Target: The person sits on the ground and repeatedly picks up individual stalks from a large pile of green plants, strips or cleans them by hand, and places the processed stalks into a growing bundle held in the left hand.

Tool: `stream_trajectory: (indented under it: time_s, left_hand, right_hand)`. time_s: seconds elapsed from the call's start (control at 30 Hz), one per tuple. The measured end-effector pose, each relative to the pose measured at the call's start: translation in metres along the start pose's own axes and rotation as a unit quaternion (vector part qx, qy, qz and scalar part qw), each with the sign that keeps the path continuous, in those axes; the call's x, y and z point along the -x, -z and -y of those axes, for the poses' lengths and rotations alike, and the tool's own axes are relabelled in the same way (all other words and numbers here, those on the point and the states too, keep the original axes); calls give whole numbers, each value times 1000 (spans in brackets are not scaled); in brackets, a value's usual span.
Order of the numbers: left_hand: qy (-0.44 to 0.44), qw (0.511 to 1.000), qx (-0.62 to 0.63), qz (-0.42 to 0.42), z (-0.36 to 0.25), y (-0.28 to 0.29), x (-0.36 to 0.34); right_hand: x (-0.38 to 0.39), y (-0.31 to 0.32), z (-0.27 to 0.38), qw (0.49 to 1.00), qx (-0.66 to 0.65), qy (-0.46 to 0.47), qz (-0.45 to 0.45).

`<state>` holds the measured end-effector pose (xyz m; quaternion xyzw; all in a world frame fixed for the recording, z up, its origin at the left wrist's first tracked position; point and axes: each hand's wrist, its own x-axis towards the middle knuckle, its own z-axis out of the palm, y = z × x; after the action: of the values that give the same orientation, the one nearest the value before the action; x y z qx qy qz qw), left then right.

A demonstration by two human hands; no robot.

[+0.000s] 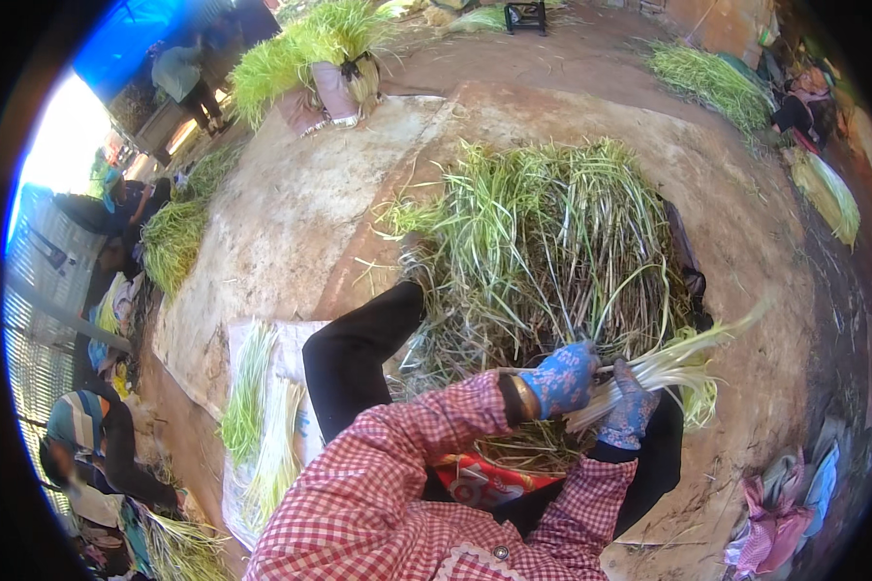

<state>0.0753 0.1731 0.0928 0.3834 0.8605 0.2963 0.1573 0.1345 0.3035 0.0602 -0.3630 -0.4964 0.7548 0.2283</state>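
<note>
Both my hands wear blue flowered gloves, over my lap. My right hand (630,407) is closed around a bunch of long pale stalks (670,366), whose yellow-green leafy tips point up and to the right. Close beside it on the left, my left hand (564,380) is curled shut near the bunch; what its fingers pinch is hidden. Just beyond both hands lies a big heap of leafy stalks (552,242), green on top and brown and soiled lower down. Brownish trimmings (528,450) lie below my hands, beside a red printed sheet (494,481).
At my left, cleaned pale stalks (273,450) lie on a white sack (305,426). Upright green bundles (334,82) stand on the far ground sheet (262,223). Crumpled cloths (780,513) lie at the lower right. Other people (116,436) sit along the left side.
</note>
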Motion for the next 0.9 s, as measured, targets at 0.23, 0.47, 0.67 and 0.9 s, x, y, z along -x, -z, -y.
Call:
stream_trajectory:
  time_s: [0.23, 0.47, 0.67, 0.9]
  left_hand:
    - [-157, 986, 3, 58, 98, 31, 118]
    - [110, 969, -65, 213, 75, 88, 139]
    - [57, 915, 399, 36, 30, 38, 64]
    - [106, 816, 540, -178, 40, 9, 72]
  right_hand:
    - [-5, 15, 17, 989, -134, -10, -61]
    - [11, 9, 31, 977, -209, 34, 29]
    - [11, 5, 20, 975, -205, 47, 72]
    - [-1, 15, 9, 968, -249, -2, 44]
